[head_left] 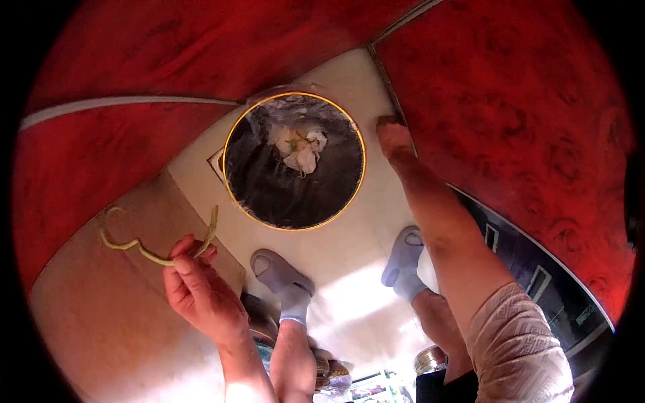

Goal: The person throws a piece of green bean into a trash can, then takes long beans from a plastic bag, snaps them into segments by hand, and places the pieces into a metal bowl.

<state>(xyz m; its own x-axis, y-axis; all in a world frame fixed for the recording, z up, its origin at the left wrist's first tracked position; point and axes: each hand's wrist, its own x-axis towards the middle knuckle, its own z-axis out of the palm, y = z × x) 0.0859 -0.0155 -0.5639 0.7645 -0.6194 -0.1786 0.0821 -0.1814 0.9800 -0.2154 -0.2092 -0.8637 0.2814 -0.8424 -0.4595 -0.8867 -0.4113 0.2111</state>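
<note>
Pinched between the thumb and fingers of my left hand is a long, thin, curved green bean-like strand, with both ends sticking out. My right hand is stretched far forward beside the red surface; its fingers are dark and unclear, so their pose and anything in them cannot be made out. Between and beyond my hands stands a round bin with a yellow rim and a dark liner. Crumpled white tissue and small greenish bits lie inside it.
Red patterned surfaces flank the pale floor. A brown wooden surface is at the left. My feet in grey slippers are below the bin. A dark cabinet stands at the right; pots and packages sit at the bottom.
</note>
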